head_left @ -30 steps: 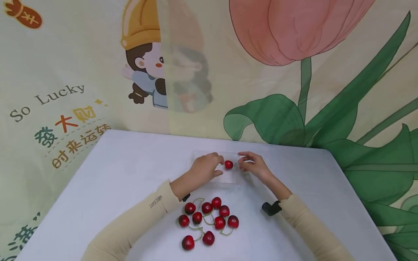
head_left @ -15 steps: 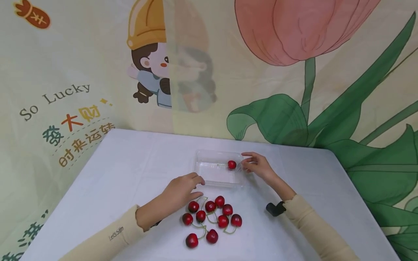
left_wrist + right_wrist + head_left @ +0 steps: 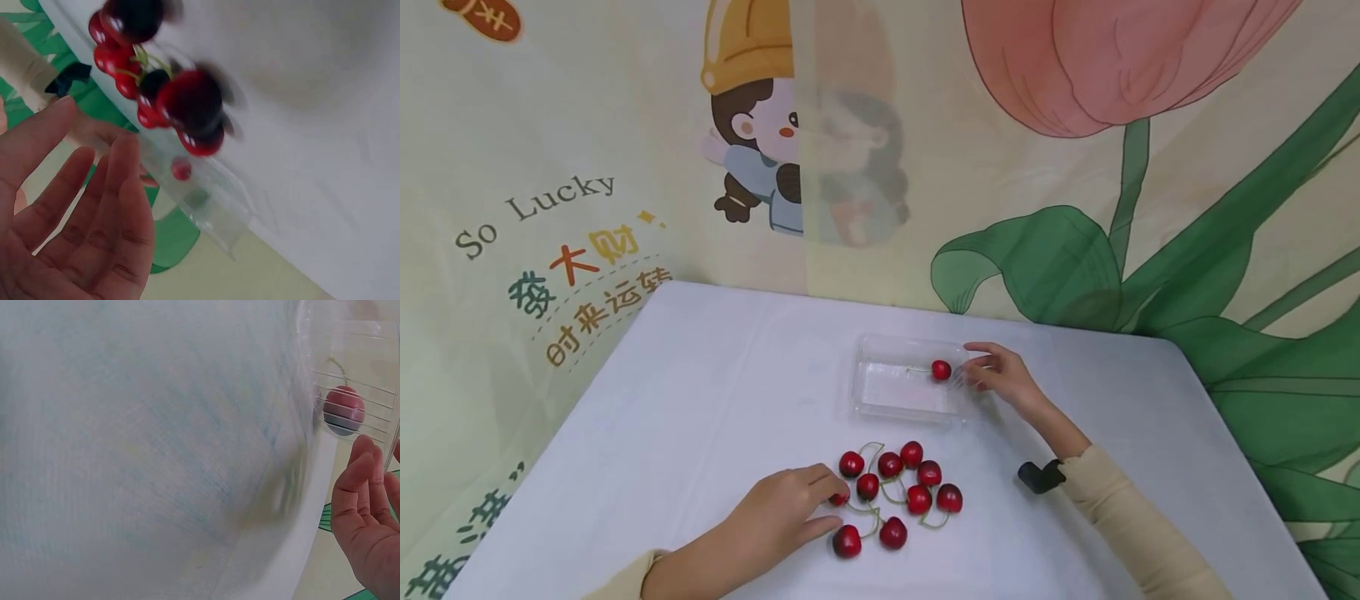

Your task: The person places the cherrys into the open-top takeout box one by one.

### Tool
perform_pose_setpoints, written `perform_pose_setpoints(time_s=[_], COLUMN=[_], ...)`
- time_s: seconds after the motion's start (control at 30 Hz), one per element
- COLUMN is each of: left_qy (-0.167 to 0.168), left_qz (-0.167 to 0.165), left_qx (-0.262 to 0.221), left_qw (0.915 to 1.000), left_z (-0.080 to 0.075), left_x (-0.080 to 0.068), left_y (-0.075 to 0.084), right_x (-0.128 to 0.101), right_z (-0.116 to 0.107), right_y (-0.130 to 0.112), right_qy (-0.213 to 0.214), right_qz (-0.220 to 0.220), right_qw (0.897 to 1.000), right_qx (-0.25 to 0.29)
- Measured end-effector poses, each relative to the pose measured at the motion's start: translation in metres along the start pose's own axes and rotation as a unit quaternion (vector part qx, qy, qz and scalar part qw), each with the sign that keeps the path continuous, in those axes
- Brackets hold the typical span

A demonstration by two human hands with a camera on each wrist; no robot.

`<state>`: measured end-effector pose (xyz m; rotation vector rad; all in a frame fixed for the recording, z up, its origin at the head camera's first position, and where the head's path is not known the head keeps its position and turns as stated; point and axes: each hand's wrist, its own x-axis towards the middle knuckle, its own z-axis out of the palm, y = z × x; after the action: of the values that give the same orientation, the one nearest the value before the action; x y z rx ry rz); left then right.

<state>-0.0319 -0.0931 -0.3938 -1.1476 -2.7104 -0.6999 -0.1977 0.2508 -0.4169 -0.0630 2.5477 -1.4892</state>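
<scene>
A clear plastic tray (image 3: 880,404) lies on the white table (image 3: 700,392) with one red cherry (image 3: 941,370) at its right end. My right hand (image 3: 976,368) rests against the tray's right end with relaxed fingers (image 3: 359,481); the cherry (image 3: 343,410) shows through the ribbed wall. Several loose red cherries (image 3: 917,498) with green stems lie in front of the tray. My left hand (image 3: 831,505) reaches the cluster's left side, and its fingertips touch a partly hidden cherry (image 3: 839,499). In the left wrist view the fingers (image 3: 122,187) are spread and hold nothing.
A printed cloth backdrop (image 3: 1075,167) hangs right behind the table's far edge. A black wrist strap (image 3: 1041,477) sits on my right forearm. Bare table surface lies to the left and right of the cherries.
My left hand has drawn back from the tray to the left side of the cherry cluster. The right hand has stayed at the tray's right end, and the cherry remains in the tray.
</scene>
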Motion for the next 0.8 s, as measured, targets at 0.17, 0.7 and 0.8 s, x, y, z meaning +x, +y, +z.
perform_pose_setpoints(time_s=[0.17,0.7,0.8], left_qy=[-0.032,-0.081,-0.087], left_qz=[0.009,-0.003,-0.006], left_qx=[-0.025,-0.005,-0.016], left_qw=[0.9991,0.9967,0.9960], left_z=[0.014,0.035,0.037], left_x=[-0.007,-0.015,-0.016], left_y=[0.008,0.009,0.009], right_x=[0.000,-0.003,-0.003], right_z=[-0.002,-0.001,-0.001], right_y=[0.001,0.001,0.004], right_qy=[0.001,-0.001,-0.003], right_qz=[-0.002,0.001,0.003], right_qw=[1.000,1.000,1.000], right_qx=[0.007,0.016,0.018])
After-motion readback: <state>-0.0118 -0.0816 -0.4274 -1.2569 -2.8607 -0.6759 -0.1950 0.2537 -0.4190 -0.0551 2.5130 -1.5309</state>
